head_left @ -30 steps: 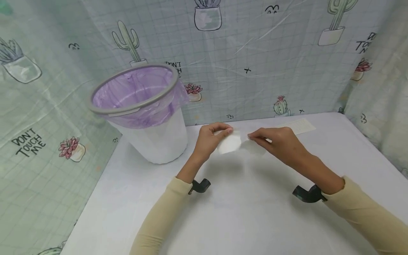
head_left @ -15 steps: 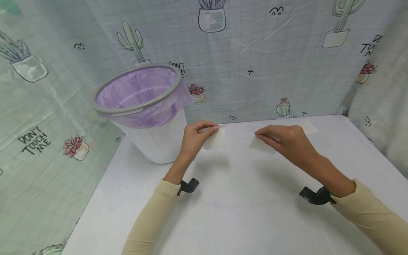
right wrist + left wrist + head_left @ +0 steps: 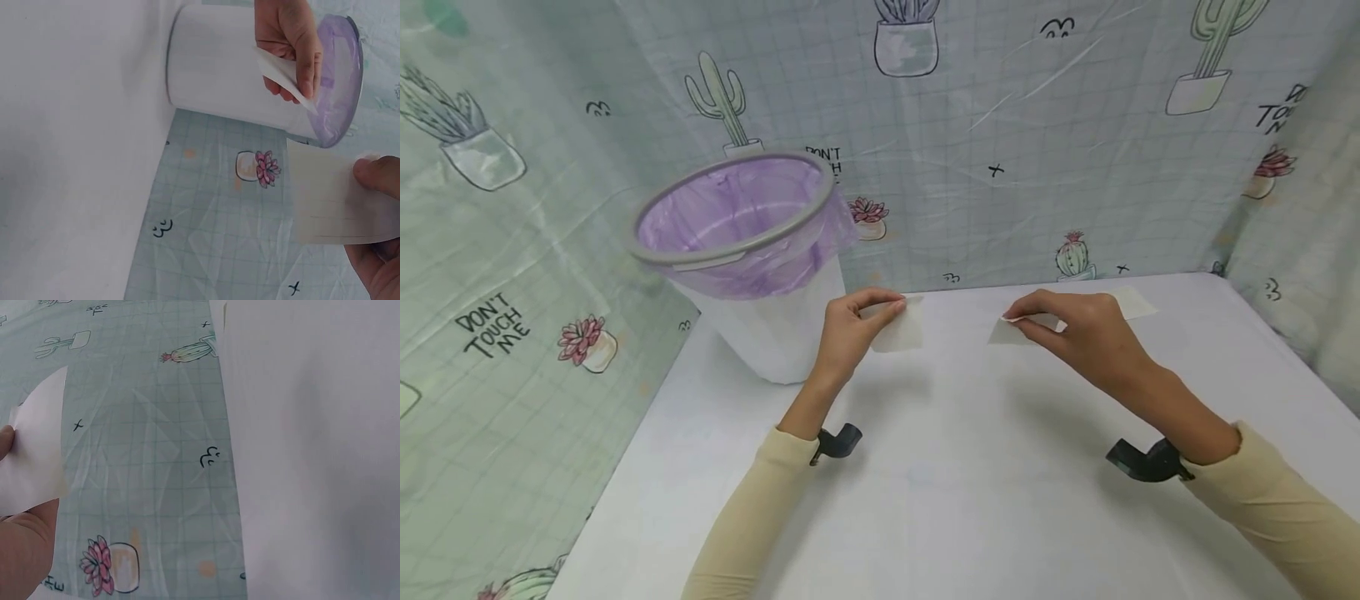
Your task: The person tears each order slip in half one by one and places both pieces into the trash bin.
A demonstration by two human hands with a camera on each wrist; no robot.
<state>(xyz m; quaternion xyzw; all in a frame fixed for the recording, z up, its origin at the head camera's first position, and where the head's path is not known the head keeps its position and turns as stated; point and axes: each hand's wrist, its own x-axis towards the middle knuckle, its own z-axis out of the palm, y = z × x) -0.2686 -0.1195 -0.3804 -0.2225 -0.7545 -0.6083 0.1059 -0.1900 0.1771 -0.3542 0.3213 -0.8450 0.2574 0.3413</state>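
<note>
My left hand [image 3: 844, 340] pinches a small pale piece of paper [image 3: 902, 330] by its upper edge, thumb against the fingers. The left wrist view catches this paper [image 3: 37, 447] at the left edge, one side of it curved. Across from it my right hand [image 3: 1086, 333] pinches a second piece of paper [image 3: 1009, 332]. In the right wrist view that paper [image 3: 331, 197] shows faint ruled lines, with the thumb [image 3: 378, 174] pressing on it. Both hands hang above the white table [image 3: 962, 467], a gap between the two papers.
A white bin [image 3: 767, 337] with a purple liner [image 3: 730, 208] and grey rim stands at the back left. Another cream sheet of paper [image 3: 1137, 302] lies behind my right hand. A cactus-print curtain [image 3: 970, 167] hangs along the table's back edge.
The hands have drawn apart from close together, each taking its piece of paper. The left went left towards the bin, the right slightly right. The head view has shifted a little.
</note>
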